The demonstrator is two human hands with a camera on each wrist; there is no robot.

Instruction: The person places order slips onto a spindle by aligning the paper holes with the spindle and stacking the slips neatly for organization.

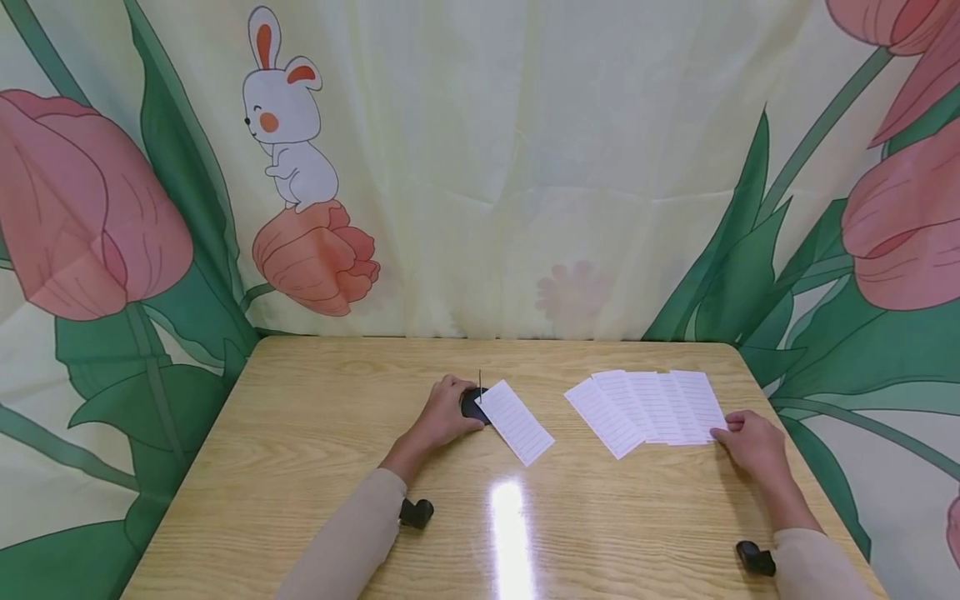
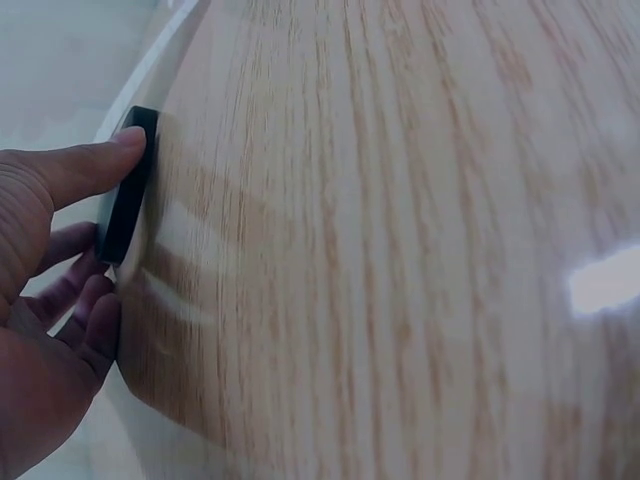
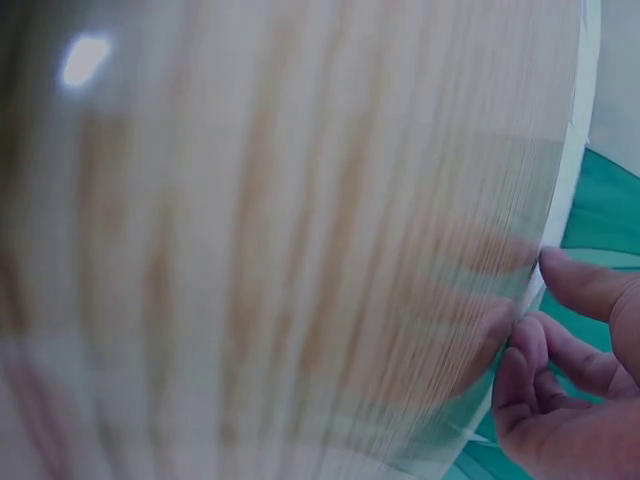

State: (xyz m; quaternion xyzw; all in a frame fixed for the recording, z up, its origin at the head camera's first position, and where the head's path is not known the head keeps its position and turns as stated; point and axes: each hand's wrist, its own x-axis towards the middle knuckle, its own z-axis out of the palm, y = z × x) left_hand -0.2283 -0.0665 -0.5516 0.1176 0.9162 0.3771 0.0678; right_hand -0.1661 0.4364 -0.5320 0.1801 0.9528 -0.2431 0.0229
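Note:
A receipt spike with a round black base (image 1: pixel 472 404) and a thin upright pin stands near the middle of the table. My left hand (image 1: pixel 448 410) grips this base from the left, and the thumb presses on its edge (image 2: pixel 128 190) in the left wrist view. One white printed paper slip (image 1: pixel 517 423) has its upper left corner at the pin; whether it is pierced is too small to tell. To the right, several similar slips (image 1: pixel 637 408) lie fanned out and overlapping. My right hand (image 1: pixel 753 446) touches the lower right corner of the rightmost slip (image 1: pixel 697 404), thumb and fingers apart.
The wooden table (image 1: pixel 337 375) reaches back to a curtain (image 1: pixel 465 167) printed with tulips and a rabbit. Black wrist cameras stick out from the left sleeve (image 1: pixel 352 533) and the right sleeve (image 1: pixel 813 562). A bright reflection lies on the tabletop between the arms.

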